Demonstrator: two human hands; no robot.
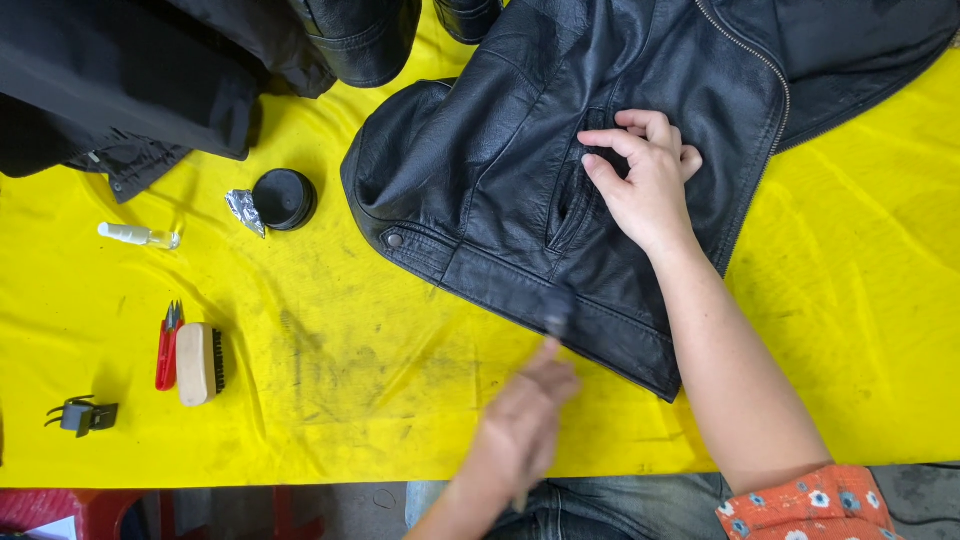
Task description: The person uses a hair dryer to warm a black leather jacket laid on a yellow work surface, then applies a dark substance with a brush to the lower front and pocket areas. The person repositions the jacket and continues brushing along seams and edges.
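On the yellow cloth [400, 400] lay the black leather jacket [520, 160], and I had my right hand [645, 185] pressed flat on it by the pocket, fingers spread, gripping nothing. My left hand [525, 420] was blurred at the jacket's hem, closed around a dark brush [557, 310]. Left of the jacket sat a round black tin [283, 198] with crumpled foil [244, 211], then a small bottle [138, 235], a wooden brush [199, 363], red snips [167, 350] and a black clip [83, 414]. Nothing lay between hands and jacket.

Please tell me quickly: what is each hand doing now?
Left hand: blurred, closed on a small dark brush at the black leather jacket hem.
Right hand: open, pressing flat on the jacket.
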